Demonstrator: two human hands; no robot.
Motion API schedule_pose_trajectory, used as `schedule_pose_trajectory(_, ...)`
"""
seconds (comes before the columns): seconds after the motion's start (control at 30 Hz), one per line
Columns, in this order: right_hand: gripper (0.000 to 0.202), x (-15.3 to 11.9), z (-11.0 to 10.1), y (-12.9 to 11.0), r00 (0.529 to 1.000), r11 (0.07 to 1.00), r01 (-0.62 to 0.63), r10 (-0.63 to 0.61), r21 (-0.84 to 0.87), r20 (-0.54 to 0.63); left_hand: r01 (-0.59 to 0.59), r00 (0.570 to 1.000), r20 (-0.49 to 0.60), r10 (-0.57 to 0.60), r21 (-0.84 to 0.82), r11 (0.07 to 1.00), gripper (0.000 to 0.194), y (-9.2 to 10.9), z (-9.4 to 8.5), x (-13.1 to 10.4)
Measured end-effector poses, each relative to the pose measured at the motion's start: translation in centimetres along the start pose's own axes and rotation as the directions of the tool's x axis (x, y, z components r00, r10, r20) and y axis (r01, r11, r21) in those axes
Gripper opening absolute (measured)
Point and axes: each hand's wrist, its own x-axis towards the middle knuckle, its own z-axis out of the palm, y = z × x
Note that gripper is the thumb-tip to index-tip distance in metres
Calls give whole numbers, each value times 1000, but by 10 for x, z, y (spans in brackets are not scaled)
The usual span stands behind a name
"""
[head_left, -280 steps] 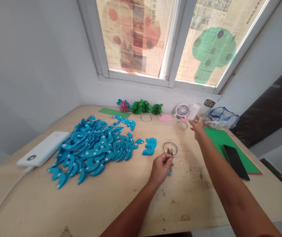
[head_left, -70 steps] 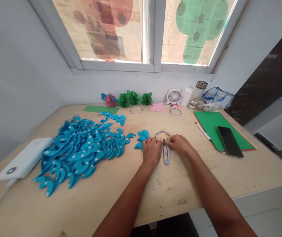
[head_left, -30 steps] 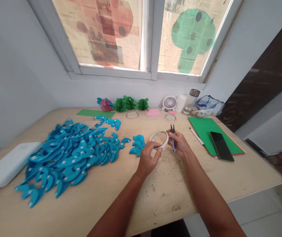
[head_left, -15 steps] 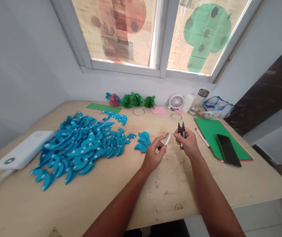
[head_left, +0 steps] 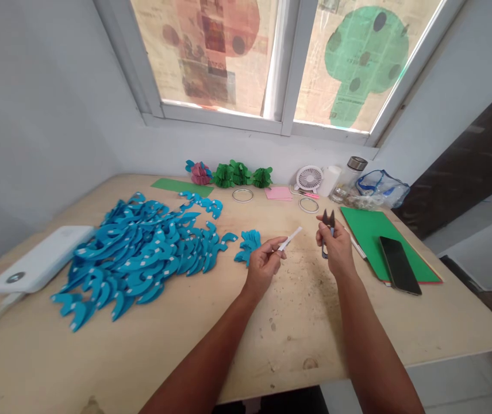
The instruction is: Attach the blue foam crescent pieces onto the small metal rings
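Far L: big pile of blue paper pcs (head_left: 142, 253), then small blue stack (head_left: 248, 244) just beside L hand (head_left: 263, 267). L hand pinches narrow white item (head_left: 292, 236), prob. tape roll edge-on, above table (head_left: 160, 345) btwn hands; prob. light, fairly stiff, maybe tacky outside, so best held by side rims. R hand (head_left: 338, 247) grasps snips (head_left: 328, 218), tips up, blades apart; prob. light, rigid, sharp: hold by handles. Phone (head_left: 400, 264) far R, partly on green sheet (head_left: 360, 221).
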Motion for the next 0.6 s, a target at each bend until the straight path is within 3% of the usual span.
schedule_pose_trajectory(0.2, 43, -7, 8, 3, 961, 994, -78, 96, -77, 260, -18, 999, -36, 17, -18, 1000, 34, 2, -3, 2)
schedule_pose_trajectory(0.33, 49, -9, 8, 4, 943, 991, -40, 79, -128, 323, -21, 998, -53, 20, -14, 1000, 34, 3, -5, 3)
schedule_pose_trajectory(0.6, 43, -11, 5, 0, 905, 966, 94, 17, -239, 425, -30, 999, -27, 32, 66, 997, 36, 1, -6, 3)
